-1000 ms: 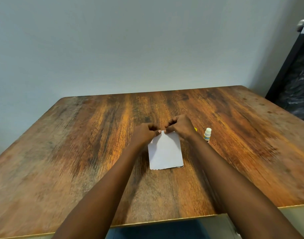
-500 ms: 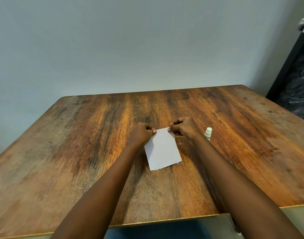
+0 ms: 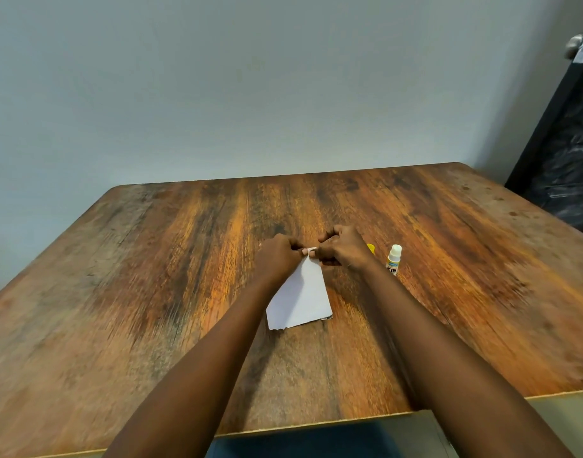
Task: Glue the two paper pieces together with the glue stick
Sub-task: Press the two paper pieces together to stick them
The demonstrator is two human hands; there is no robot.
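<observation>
A white paper lies on the wooden table, its ragged near edge toward me. My left hand and my right hand meet at its far edge, and both pinch the paper there with curled fingers. The far end looks drawn together between the fingertips. I cannot tell one paper piece from the other. A glue stick, white and uncapped with a yellow label, stands upright just right of my right hand. A yellow bit, perhaps its cap, peeks out behind that hand.
A pale wall rises behind the table's far edge. At the right stands a dark door with a metal knob. The table's near edge runs below my forearms.
My hands have come closer together at the paper's far edge, narrowing it. The paper has turned slightly, its near end swung to the left.
</observation>
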